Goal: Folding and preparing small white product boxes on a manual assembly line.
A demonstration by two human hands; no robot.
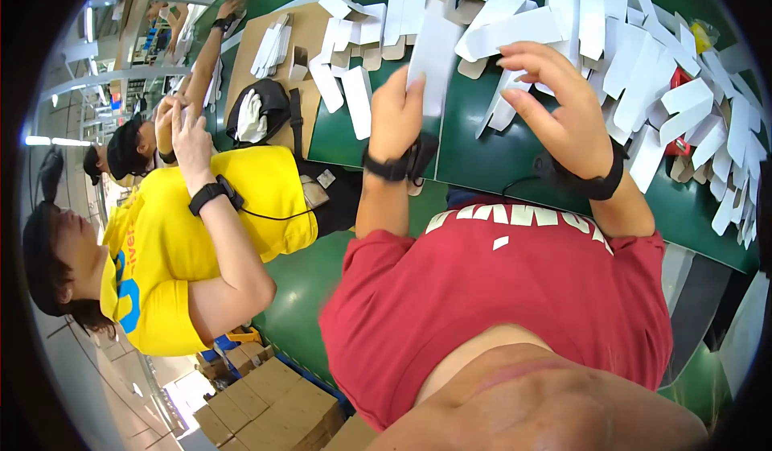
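Many flat white carton blanks (643,57) lie strewn over the green tabletop (474,153), some w/ brown card tabs. Left hand (396,117) has its grip closed on one long white folded carton (434,53), held upright over the tabletop. Right hand (563,105) hovers just beside it, grip open, fingers curled. Brown cardboard boxes (269,407) stacked lower left; their contents can't be seen.

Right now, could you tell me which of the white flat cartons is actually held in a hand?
The long white carton gripped by the left hand; the others lie loose on the green table, and the right hand hovers empty.
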